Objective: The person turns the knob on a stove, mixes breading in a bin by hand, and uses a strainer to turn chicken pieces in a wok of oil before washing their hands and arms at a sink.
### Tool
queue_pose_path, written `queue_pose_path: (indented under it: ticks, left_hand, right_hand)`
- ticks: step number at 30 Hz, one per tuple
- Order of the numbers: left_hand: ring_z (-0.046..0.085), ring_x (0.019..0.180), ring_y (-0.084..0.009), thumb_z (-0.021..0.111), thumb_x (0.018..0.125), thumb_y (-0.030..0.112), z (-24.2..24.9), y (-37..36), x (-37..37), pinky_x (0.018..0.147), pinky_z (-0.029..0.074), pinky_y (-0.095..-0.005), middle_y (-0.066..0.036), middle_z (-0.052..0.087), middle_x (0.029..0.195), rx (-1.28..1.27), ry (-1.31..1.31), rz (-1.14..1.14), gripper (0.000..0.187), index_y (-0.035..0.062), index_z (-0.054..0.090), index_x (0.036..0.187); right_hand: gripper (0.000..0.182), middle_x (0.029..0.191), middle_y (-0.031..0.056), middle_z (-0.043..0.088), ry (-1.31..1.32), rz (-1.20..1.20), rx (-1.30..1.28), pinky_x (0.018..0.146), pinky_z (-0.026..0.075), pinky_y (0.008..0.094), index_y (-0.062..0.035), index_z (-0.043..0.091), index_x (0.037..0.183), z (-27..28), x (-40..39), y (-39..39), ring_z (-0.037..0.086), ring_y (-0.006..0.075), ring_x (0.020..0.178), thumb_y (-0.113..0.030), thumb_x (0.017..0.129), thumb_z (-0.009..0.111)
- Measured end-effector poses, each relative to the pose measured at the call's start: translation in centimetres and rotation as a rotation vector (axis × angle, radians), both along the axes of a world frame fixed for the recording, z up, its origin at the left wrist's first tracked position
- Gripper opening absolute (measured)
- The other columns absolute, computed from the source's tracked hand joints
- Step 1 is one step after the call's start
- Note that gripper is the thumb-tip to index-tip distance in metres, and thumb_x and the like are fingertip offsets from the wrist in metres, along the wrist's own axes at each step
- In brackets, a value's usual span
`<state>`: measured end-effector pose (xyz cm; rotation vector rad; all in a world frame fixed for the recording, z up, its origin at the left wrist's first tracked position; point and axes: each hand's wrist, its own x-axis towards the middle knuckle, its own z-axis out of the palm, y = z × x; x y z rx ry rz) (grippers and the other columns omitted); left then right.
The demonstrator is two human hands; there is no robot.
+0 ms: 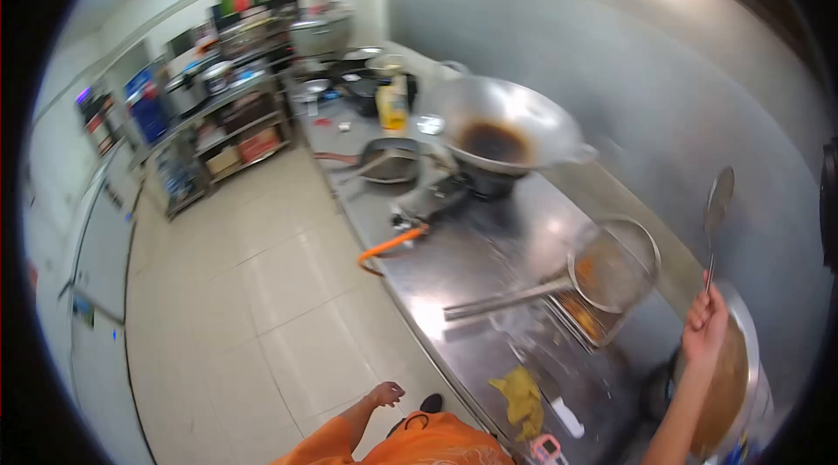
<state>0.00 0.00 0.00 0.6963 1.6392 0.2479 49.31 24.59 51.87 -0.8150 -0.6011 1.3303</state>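
Observation:
My right hand [705,325] is raised at the right and grips the thin handle of a metal ladle [718,203], whose bowl points up against the steel wall. Under that hand stands a large pot [738,386] with brown contents. My left hand [385,393] hangs low beside my body over the floor, holding nothing, fingers loosely curled. A wire strainer [611,269] with a long handle rests over a tray on the steel counter [471,264]. Farther along, a big wok [506,129] with dark residue sits on a burner.
A yellow cloth [521,395] lies on the near counter. An orange hose [388,247] hangs off the counter's edge. A smaller pan [390,160], a yellow bottle [394,105] and pots sit farther back. Shelving racks [227,116] line the far side of the tiled floor.

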Motion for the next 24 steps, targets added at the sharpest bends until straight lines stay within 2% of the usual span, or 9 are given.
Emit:
queue_pose_path:
  ticks: [2, 3, 7, 11, 14, 15, 19, 21, 24]
  left_hand:
    - [0.067, 0.069, -0.0197, 0.058, 0.081, 0.04, 1.0, -1.7, 5.5, 0.051, 0.048, -0.03, -0.011, 0.068, 0.089, 0.006, -0.022, 0.073, 0.045, 0.0065, 0.057, 0.111]
    - [0.066, 0.07, -0.0194, 0.058, 0.082, 0.04, 2.5, 0.6, -8.8, 0.053, 0.049, -0.0305, -0.01, 0.068, 0.091, 0.056, 0.074, 0.11, 0.045, 0.0074, 0.057, 0.112]
    - [0.066, 0.073, -0.0191, 0.056, 0.085, 0.042, 0.7, -5.5, -6.9, 0.059, 0.05, -0.0335, -0.009, 0.067, 0.095, -0.038, -0.014, 0.2, 0.044, 0.0088, 0.056, 0.114]
    - [0.067, 0.078, -0.0201, 0.05, 0.087, 0.037, 0.4, -10.6, -9.4, 0.059, 0.052, -0.0366, -0.006, 0.067, 0.095, -0.228, 0.044, 0.158, 0.039, 0.0048, 0.06, 0.106]
    - [0.067, 0.079, -0.0204, 0.046, 0.089, 0.029, -4.6, -15.1, -12.4, 0.055, 0.053, -0.0378, -0.006, 0.067, 0.095, -0.22, 0.051, -0.248, 0.033, 0.0012, 0.064, 0.094]
    - [0.067, 0.079, -0.0205, 0.045, 0.089, 0.027, -6.0, -15.8, -13.1, 0.055, 0.053, -0.038, -0.006, 0.067, 0.096, -0.206, 0.032, -0.446, 0.032, 0.0011, 0.064, 0.093]
    - [0.066, 0.079, -0.0215, 0.049, 0.088, 0.02, -3.1, -12.8, -13.3, 0.06, 0.052, -0.0388, -0.008, 0.067, 0.097, -0.404, -0.002, 0.059, 0.026, 0.0027, 0.057, 0.105]
    - [0.066, 0.078, -0.0221, 0.049, 0.089, 0.021, 0.2, -9.2, -13.2, 0.063, 0.05, -0.0383, -0.011, 0.066, 0.096, -0.301, 0.001, 0.155, 0.027, 0.0042, 0.054, 0.11]
    - [0.065, 0.081, -0.025, 0.049, 0.09, 0.029, 1.8, -3.0, -12.8, 0.07, 0.049, -0.0403, -0.014, 0.065, 0.099, -0.189, -0.006, 0.121, 0.034, 0.0077, 0.05, 0.116]
  right_hand:
    - [0.028, 0.063, -0.0056, 0.042, -0.045, -0.025, -0.072, 0.033, 0.026, 0.0178, -0.0053, 0.051, 0.118, -3.0, 0.4, 2.9, 0.031, 0.0027, 0.041, -0.019, 0.093, 0.047]
    - [0.029, 0.063, -0.0059, 0.042, 0.072, -0.046, -0.061, 0.033, 0.026, 0.0176, -0.0054, 0.051, 0.119, -7.4, -10.1, 4.7, 0.031, 0.0025, 0.041, -0.018, 0.093, 0.047]
    - [0.008, 0.056, -0.0063, 0.04, -0.081, -0.158, -0.252, 0.032, 0.025, 0.0176, -0.0137, 0.051, 0.081, -16.5, -12.6, 7.4, 0.031, 0.0034, 0.039, -0.019, 0.086, 0.055]
    - [0.011, 0.059, -0.0042, 0.043, -0.182, -0.057, -0.502, 0.034, 0.027, 0.0187, -0.0145, 0.047, 0.075, -26.0, -10.8, 9.3, 0.036, 0.0059, 0.041, -0.017, 0.083, 0.053]
    - [0.006, 0.063, -0.0027, 0.047, -0.26, -0.089, -0.512, 0.038, 0.031, 0.021, -0.014, 0.05, 0.084, -26.9, -12.9, 7.2, 0.04, 0.0072, 0.046, -0.018, 0.084, 0.053]
    - [0.033, 0.067, -0.0015, 0.048, -0.365, -0.191, -0.558, 0.044, 0.034, 0.0215, -0.0144, 0.049, 0.116, -24.1, -15.6, 5.1, 0.044, 0.0079, 0.052, -0.014, 0.083, 0.051]
    - [0.046, 0.077, 0.0045, 0.055, -0.369, -0.021, -0.443, 0.046, 0.038, 0.0219, -0.0186, 0.041, 0.129, -26.2, -16.5, 0.9, 0.045, 0.0092, 0.053, -0.013, 0.085, 0.053]
    - [0.054, 0.084, 0.0074, 0.06, -0.424, -0.001, -0.508, 0.049, 0.042, 0.0233, -0.0151, 0.035, 0.135, -23.9, -18.5, -2.5, 0.051, 0.0108, 0.055, -0.012, 0.085, 0.055]
    - [0.043, 0.082, 0.0056, 0.06, -0.5, 0.168, -0.463, 0.053, 0.043, 0.0215, -0.012, 0.043, 0.13, -22.8, -17.0, -6.9, 0.053, 0.0091, 0.06, -0.016, 0.089, 0.055]
